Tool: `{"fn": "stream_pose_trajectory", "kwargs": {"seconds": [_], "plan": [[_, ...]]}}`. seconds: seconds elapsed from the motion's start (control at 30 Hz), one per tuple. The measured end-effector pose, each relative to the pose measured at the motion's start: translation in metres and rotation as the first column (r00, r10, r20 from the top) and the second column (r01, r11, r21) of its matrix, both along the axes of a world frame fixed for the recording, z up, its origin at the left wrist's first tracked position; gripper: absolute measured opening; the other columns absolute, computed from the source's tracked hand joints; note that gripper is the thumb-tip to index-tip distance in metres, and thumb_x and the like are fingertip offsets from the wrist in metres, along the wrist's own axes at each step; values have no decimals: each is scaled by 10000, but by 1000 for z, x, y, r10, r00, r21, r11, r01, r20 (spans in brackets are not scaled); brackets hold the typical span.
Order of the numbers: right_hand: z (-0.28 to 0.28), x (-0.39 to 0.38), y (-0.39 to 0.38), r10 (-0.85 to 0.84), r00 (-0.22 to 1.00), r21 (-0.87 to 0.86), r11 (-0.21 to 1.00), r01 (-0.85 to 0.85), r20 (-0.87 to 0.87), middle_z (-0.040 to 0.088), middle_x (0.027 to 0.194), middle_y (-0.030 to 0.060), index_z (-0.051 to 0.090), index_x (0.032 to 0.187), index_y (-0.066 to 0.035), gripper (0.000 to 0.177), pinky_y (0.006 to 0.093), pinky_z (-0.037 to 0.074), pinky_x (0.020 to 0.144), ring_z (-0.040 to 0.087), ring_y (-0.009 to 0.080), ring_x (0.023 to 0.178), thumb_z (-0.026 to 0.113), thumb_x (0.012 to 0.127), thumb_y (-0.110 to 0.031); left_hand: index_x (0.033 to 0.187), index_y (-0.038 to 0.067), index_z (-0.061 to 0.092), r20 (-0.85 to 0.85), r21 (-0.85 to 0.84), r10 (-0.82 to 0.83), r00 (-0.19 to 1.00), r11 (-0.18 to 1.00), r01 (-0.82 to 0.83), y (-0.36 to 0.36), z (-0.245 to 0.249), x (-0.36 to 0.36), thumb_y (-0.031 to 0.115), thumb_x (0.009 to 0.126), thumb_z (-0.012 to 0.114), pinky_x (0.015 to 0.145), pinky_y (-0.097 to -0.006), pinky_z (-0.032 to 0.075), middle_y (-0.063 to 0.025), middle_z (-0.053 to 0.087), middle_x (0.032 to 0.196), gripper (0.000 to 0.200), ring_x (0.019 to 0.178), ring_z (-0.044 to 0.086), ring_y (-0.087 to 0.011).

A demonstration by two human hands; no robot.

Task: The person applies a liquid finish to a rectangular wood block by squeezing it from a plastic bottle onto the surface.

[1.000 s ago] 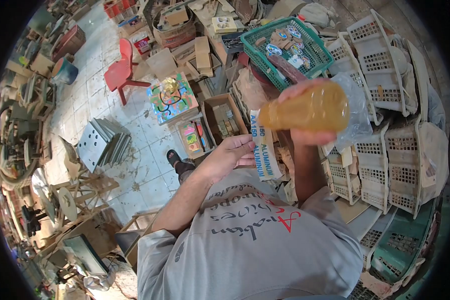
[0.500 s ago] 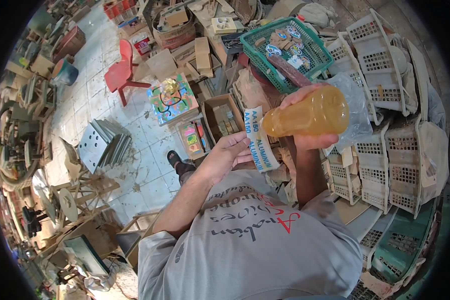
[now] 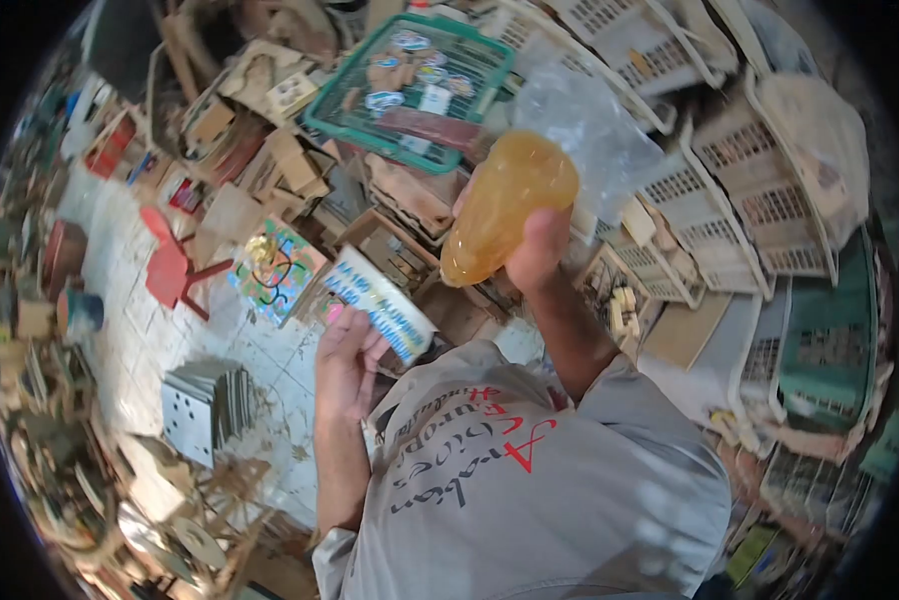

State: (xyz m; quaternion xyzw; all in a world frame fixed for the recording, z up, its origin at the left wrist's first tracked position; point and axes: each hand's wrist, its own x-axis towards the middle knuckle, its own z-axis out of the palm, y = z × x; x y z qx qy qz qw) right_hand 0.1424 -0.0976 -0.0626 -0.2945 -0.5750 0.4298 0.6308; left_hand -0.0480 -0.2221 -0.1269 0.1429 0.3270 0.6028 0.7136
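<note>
My left hand (image 3: 348,355) pinches a strip of sandpaper (image 3: 378,305) by its lower left edge. Blue and yellow print, AA150 and ALUMINUM, shows on the strip's white back, a little blurred. My right hand (image 3: 542,250) is wrapped round an amber bottle (image 3: 520,195), its thumb across the near side. The bottle is tilted, its narrow end pointing down and left toward the sandpaper. A gap lies between that end and the strip.
A green plastic basket (image 3: 370,146) with painted cutouts stands ahead. Clear plastic bag (image 3: 590,130) and stacked white crates (image 3: 715,215) crowd the right. An open cardboard box (image 3: 395,245) is below the hands. A red chair (image 3: 175,265) and stacked grey panels (image 3: 192,420) stand left.
The view has swung to the right. The bottle's narrow end, earlier at the sandpaper's edge, is now apart from it and points lower. The strip has turned and moved down and left.
</note>
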Motion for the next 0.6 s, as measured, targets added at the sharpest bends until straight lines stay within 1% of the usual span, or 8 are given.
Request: {"fn": "stream_pose_trajectory", "kwargs": {"seconds": [0.03, 0.1, 0.17, 0.27, 0.4, 0.5, 0.57, 0.6], "plan": [[1, 8, 0, -40, 999, -8, 999, 40, -3, 539, 793, 109, 433, 1026, -19, 757, 333, 483, 555, 573, 226, 648, 492, 709, -704, 1044, -35, 513, -3, -8, -40, 999, 999, 40, 0, 11, 1, 109, 906, 457, 722, -227, 510, -61, 598, 866, 207, 756, 577, -82], [3, 28, -4, -89, 895, -412, 905, -111, -437, 533, 775, 92, 463, 950, -41, 647, 343, 484, 549, 566, 223, 624, 421, 783, -665, 1014, -32, 516, -178, -208, 85, 980, 970, -122, 1, 24, 4, 101, 905, 456, 672, -213, 508, -18, 556, 784, 183, 671, 531, -64], [2, 47, -19, -212, 836, -534, 838, -111, -507, 525, 771, 81, 481, 943, -54, 576, 359, 493, 605, 564, 223, 654, 371, 841, -610, 993, -29, 518, -199, -266, 54, 978, 958, -107, 1, 19, -3, 88, 903, 458, 647, -203, 498, 10, 514, 739, 159, 626, 487, -55], [-24, 71, -47, -383, 751, -723, 667, -178, -537, 484, 874, 79, 424, 1056, -40, 570, 435, 450, 874, 554, 230, 814, 366, 863, -573, 985, -12, 500, -95, -227, 49, 994, 971, -70, -3, -7, -20, 46, 886, 473, 674, -223, 525, -29, 563, 853, 117, 714, 564, -80], [-75, 105, -87, -401, 656, -717, 620, -318, -639, 502, 904, 91, 432, 1056, -37, 472, 451, 413, 940, 554, 256, 844, 382, 895, -478, 976, -13, 504, -43, -196, -26, 999, 980, 17, 5, -11, -20, 49, 886, 474, 677, -227, 530, -36, 567, 850, 113, 715, 569, -85], [-112, 131, -98, -480, 549, -707, 621, -337, -684, 516, 952, 132, 444, 1043, -22, 360, 485, 374, 978, 550, 288, 885, 410, 900, -351, 944, -15, 535, -217, -355, -52, 975, 935, -29, 19, 7, -2, 43, 881, 475, 669, -219, 509, -9, 540, 774, 105, 664, 530, -68], [-152, 151, -89, -592, 283, -655, 653, -379, -755, 522, 977, 170, 451, 1017, 10, 324, 494, 415, 937, 545, 330, 909, 425, 878, -282, 956, -19, 535, -81, -230, -141, 987, 966, 119, 23, -4, -1, 47, 878, 483, 697, -231, 521, -38, 577, 833, 115, 729, 579, -90], [-156, 157, -83, -639, 208, -648, 600, -469, -741, 519, 954, 188, 458, 990, 33, 279, 467, 476, 872, 538, 358, 905, 460, 868, -219, 969, -22, 535, -61, -219, -161, 985, 965, 144, 24, -6, -1, 49, 878, 485, 726, -260, 529, -67, 596, 887, 126, 782, 605, -126]]}}
